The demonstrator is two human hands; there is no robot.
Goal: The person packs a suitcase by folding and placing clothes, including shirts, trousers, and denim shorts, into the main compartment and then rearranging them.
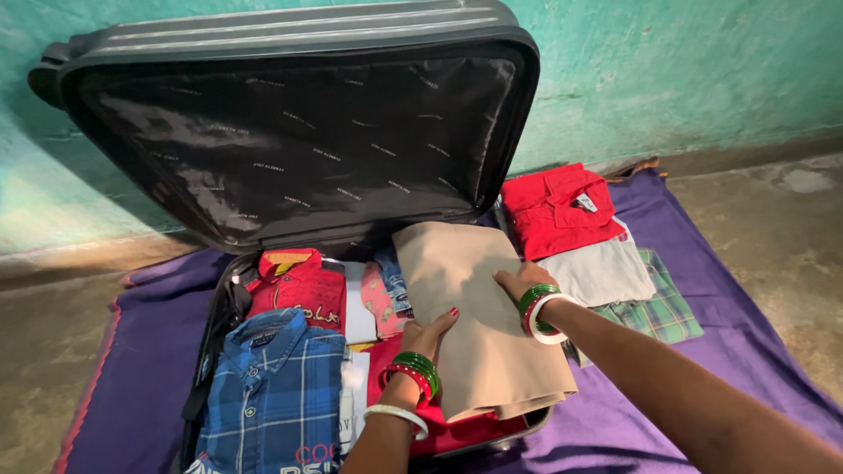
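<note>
Your left hand and right hand lie flat, fingers open, on the folded beige garment — gripping nothing — at the suitcase's right edge. A blue plaid shirt fills its left side — a red shirt lies outside.

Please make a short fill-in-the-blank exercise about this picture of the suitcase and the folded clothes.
1. Both hands, left hand and right hand, press flat on a folded garment whose colour is ____.
2. The blue checked shirt lies inside the open ____.
3. On the pile of clothes outside the suitcase, the top garment is ____.
4. The suitcase and the pile rest on a cloth of ____ colour.

Missing words: beige; suitcase; red; purple
</note>
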